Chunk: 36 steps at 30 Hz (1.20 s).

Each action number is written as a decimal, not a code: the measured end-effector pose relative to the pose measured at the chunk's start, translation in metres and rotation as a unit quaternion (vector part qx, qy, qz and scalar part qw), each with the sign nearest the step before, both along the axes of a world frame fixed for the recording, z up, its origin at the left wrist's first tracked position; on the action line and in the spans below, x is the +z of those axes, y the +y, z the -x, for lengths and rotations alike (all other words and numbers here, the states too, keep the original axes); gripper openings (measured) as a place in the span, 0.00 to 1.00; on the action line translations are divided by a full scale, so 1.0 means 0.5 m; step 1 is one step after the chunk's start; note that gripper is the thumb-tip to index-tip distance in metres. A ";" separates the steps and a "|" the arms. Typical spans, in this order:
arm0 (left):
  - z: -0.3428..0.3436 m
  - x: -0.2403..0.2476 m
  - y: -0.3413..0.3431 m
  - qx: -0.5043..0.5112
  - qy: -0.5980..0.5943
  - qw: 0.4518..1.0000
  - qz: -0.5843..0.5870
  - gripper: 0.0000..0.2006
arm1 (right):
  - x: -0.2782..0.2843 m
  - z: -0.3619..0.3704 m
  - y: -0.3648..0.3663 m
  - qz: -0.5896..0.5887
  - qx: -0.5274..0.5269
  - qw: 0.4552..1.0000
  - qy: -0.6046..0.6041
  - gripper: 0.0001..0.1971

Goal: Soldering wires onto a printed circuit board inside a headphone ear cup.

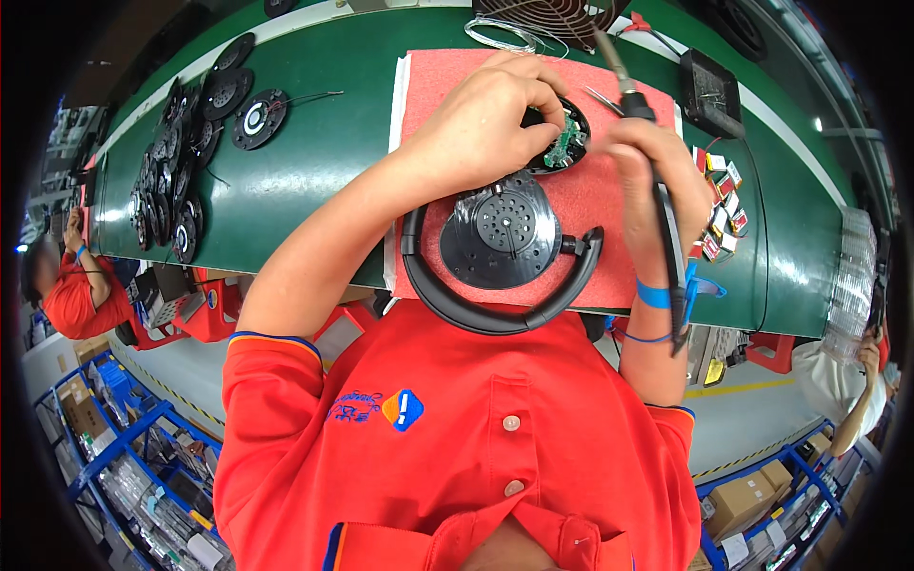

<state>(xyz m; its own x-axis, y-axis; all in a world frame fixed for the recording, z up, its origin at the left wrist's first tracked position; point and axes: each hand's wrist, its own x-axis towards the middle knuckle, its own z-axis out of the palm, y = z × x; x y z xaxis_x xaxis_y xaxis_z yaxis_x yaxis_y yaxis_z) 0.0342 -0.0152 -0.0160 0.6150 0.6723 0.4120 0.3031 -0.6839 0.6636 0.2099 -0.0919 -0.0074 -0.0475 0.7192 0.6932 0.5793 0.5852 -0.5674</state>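
A pair of black headphones lies on a pink foam mat point(609, 276), its headband point(495, 322) curving toward me. One ear cup point(505, 224) shows a round perforated disc in its middle. Beyond it, the other ear cup is open, with a green circuit board point(568, 143) inside. My left hand point(500, 119) rests over that cup, fingers pinched at the board's left edge; what they pinch is hidden. My right hand point(662, 171), slightly blurred, grips a soldering iron point(668, 247), its metal barrel pointing away from me and apart from the board.
Black round speaker parts point(167, 152) are piled at the left of the green table point(314, 190). Small wrapped battery-like packs point(725, 205) lie right of the mat. A black tray point(709, 93), a wire-guarded fan point(552, 19) and coiled wire point(500, 36) stand behind. Other people work at both sides.
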 end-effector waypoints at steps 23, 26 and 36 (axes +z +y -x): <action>-0.005 -0.003 -0.008 0.047 0.035 0.996 -0.068 0.02 | 0.007 -0.029 -0.015 -0.079 0.034 0.991 0.099 0.18; -0.007 -0.003 -0.011 0.055 0.041 0.995 -0.066 0.02 | 0.016 -0.031 -0.021 -0.055 0.037 0.993 0.093 0.18; -0.008 -0.004 -0.014 0.060 0.050 0.994 -0.078 0.02 | 0.023 -0.016 -0.022 -0.011 0.030 0.999 0.030 0.23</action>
<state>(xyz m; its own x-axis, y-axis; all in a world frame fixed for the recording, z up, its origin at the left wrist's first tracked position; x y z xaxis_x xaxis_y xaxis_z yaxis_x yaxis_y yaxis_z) 0.0383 -0.0224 -0.0181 0.5776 0.6752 0.4588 0.4470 -0.7319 0.5143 0.2179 -0.1031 0.0043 -0.0479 0.7013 0.7113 0.5084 0.6301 -0.5870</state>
